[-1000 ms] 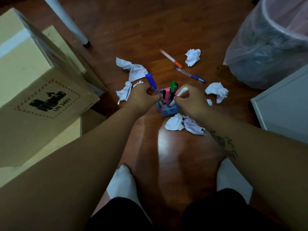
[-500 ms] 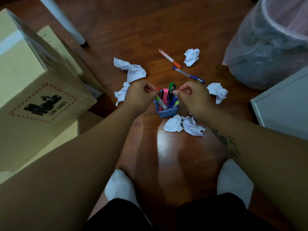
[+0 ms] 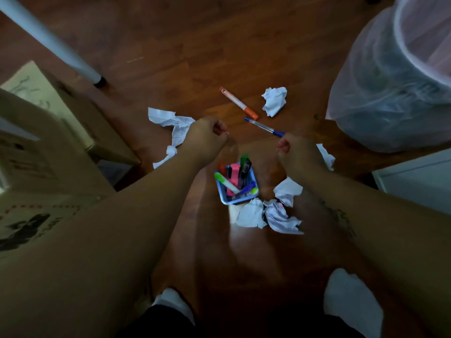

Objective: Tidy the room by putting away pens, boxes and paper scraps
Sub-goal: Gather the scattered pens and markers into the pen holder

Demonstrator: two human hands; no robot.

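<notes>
head | left hand (image 3: 207,137), right hand (image 3: 299,152): fists curled, empty, flank cup (image 3: 244,200) | marker (image 3: 239,103), pen (image 3: 264,128) beyond cup: likely light, stiff, slick; pinch mid-barrel

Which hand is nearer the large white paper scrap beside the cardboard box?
Left: the left hand overlaps the right edge of the white paper scrap; the right hand is off to its right.

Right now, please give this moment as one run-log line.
left hand: curled, empty | right hand: curled, empty | blue pen holder: holds markers | floor: orange marker, blue ballpoint pen, paper scraps loose
</notes>
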